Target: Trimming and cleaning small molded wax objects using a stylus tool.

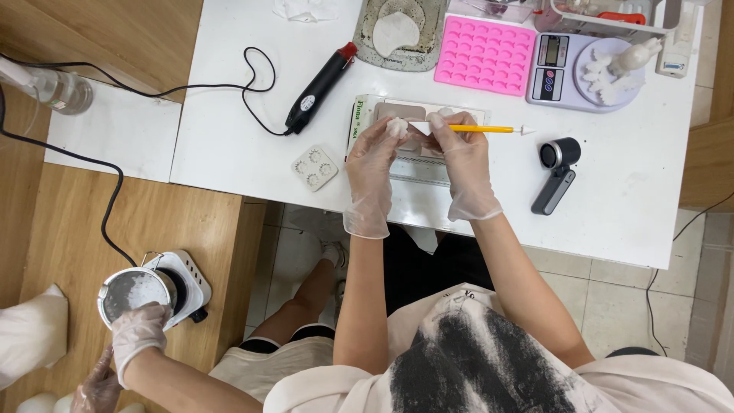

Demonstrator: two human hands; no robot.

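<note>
My left hand point(372, 164), in a clear glove, pinches a small white lump point(397, 126) at its fingertips above the white table point(229, 138). My right hand point(464, 164), also gloved, holds a yellow-handled sculpting tool point(483, 128) whose pale tip points right; its near end meets the white lump. Both hands hover over a flat mat with a green-edged card point(359, 122) beneath them.
A black heat gun point(319, 86) with its cord lies left of the hands, and a small white mold point(314, 167) sits below it. A pink silicone mold point(485, 55), a digital scale point(575, 73) and a black handheld device point(556, 170) are to the right. Another person's gloved hand point(138, 333) holds a metal pot point(134, 294) on a small hotplate at lower left.
</note>
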